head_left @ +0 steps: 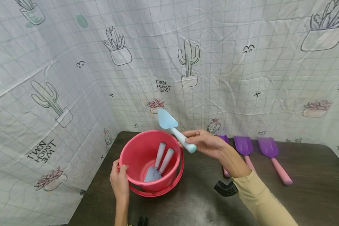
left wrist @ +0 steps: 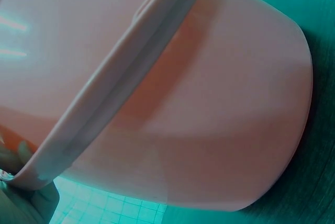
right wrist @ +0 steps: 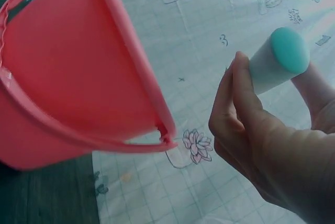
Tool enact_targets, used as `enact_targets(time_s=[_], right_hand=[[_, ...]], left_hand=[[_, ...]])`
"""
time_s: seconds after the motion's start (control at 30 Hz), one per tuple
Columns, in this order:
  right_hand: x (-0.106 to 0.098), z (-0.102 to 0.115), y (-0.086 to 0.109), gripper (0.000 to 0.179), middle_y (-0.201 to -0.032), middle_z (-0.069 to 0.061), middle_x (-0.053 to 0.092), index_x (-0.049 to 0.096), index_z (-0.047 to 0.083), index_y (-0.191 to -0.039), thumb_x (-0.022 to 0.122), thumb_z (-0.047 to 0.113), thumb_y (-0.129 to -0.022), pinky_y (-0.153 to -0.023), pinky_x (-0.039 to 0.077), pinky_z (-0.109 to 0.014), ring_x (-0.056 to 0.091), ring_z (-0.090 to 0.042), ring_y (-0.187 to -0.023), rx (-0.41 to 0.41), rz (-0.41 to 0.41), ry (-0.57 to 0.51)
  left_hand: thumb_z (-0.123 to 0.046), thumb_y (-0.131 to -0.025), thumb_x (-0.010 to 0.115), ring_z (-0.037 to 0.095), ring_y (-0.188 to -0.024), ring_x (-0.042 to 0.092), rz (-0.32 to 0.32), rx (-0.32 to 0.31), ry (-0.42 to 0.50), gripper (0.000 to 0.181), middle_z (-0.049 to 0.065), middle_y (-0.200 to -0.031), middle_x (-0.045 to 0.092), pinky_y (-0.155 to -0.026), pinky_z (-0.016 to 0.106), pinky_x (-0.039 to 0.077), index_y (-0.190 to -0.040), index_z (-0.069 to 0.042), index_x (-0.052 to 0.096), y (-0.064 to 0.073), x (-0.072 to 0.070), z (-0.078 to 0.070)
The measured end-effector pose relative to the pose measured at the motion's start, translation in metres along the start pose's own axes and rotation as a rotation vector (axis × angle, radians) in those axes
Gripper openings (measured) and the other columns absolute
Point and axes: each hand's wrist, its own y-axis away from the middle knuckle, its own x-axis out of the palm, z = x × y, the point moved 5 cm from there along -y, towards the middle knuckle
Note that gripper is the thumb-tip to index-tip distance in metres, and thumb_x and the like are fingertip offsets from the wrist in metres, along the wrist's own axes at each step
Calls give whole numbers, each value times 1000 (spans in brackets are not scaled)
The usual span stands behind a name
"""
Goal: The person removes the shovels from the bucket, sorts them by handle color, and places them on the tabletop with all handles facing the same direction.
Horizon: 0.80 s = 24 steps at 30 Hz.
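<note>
A red bucket [head_left: 135,157] stands on the dark table, its handle hanging down at the front. My left hand [head_left: 120,179] grips the rim on the left side, thumb over the edge; the left wrist view shows this bucket wall [left wrist: 235,88] up close. Above the bucket's right rim, my right hand [head_left: 207,143] pinches a light blue toy trowel [head_left: 167,119] by its handle, blade up and to the left. In the right wrist view the handle's teal end [right wrist: 291,51] faces the camera. Two similar pale-handled tools [head_left: 166,160] lean inside the bucket, blades down.
On the right of the table [head_left: 308,201] lie three purple shovels [head_left: 268,147] with pink handles, one partly hidden behind my right forearm. A white cactus-print curtain [head_left: 226,69] hangs behind and to the left, close to the table's back edge.
</note>
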Motion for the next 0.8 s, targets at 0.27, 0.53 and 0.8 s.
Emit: enact_targets(time_s=[0.27,0.53,0.8], right_hand=[[-4,5,8,57,-111,-15,71,26,-20,-151,52,5,-107,-90,55,-28,72,-17,-96,-25,-113,-25],[-14,4,13,50,-107,-10,71,28,-17,-150,44,7,-110,-84,55,-25,69,-15,-95,-23,-180,-61],[-21,2,21,17,-108,-7,73,69,5,-117,58,9,-105,-89,52,-31,68,-17,-97,-25,-158,-14]], left_hand=[[-12,-97,48,32,-81,64,-3,-21,-10,32,22,-106,67,-62,21,49,-125,-1,61,0,0,0],[-12,-97,48,32,-80,64,-14,-8,-13,31,22,-105,68,-62,21,49,-122,0,62,1,-1,0],[-11,-97,48,32,-80,64,-11,-6,-6,31,23,-105,68,-62,21,49,-122,0,62,1,0,0]])
